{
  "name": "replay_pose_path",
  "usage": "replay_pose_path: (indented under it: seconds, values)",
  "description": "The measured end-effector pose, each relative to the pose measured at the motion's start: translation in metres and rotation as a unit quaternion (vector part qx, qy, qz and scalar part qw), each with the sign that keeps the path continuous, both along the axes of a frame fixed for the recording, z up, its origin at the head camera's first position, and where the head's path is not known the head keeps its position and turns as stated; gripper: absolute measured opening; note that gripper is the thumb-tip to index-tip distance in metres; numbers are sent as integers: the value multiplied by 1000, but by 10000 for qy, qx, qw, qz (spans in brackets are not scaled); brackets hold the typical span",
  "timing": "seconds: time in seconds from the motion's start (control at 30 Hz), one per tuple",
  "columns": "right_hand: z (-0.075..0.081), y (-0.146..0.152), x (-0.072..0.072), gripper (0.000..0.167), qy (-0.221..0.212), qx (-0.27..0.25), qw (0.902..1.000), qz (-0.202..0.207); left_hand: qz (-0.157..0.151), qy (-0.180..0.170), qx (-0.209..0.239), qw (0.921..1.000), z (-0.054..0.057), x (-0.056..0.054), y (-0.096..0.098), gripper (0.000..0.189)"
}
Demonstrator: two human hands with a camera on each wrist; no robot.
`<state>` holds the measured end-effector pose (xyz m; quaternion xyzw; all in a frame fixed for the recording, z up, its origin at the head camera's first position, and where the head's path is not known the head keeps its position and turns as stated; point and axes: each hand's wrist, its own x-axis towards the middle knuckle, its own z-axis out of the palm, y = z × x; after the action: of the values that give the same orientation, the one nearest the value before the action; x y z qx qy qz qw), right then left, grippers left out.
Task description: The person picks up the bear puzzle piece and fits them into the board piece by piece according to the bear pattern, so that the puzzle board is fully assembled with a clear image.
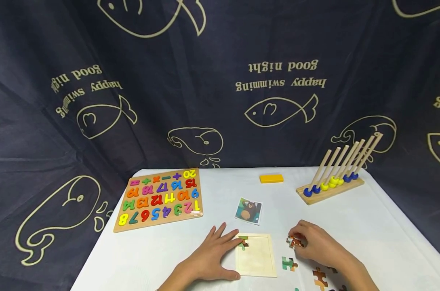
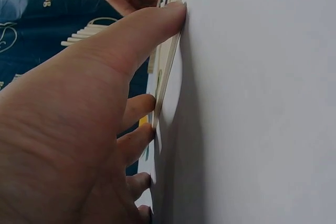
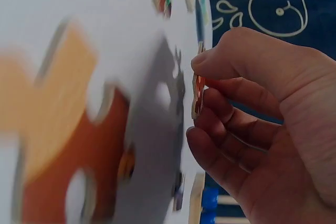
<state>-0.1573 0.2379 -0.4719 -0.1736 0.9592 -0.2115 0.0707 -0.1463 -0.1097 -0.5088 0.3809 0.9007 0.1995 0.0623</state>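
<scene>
My left hand (image 1: 212,256) rests at the left side of a square wooden puzzle tray (image 1: 257,260), its fingers spread. The index fingertip touches a green-and-brown jigsaw piece (image 1: 245,244) lying in the tray's upper left corner. In the left wrist view, the thumb (image 2: 157,22) lies along the tray's edge (image 2: 167,72). My right hand (image 1: 316,242) pinches a reddish-brown jigsaw piece (image 3: 197,95) between thumb and fingers, just right of the tray. A green piece (image 1: 287,263) and a brown-and-orange piece (image 1: 319,278) lie on the table below it.
A bear picture card (image 1: 249,211) lies above the tray. To the left is a number board (image 1: 161,202); at the back right stands a bead-and-peg counter (image 1: 330,193). A yellow block (image 1: 271,178) sits near the back edge. More pieces lie partly hidden by the right arm.
</scene>
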Motion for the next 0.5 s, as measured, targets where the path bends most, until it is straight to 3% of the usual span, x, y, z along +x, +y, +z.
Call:
replay_pose_path:
  seconds: [0.5]
  values:
    - [-5,-37,-5,26,514,-482,9953,672,41,48,-3,10000,-2,0,1,87]
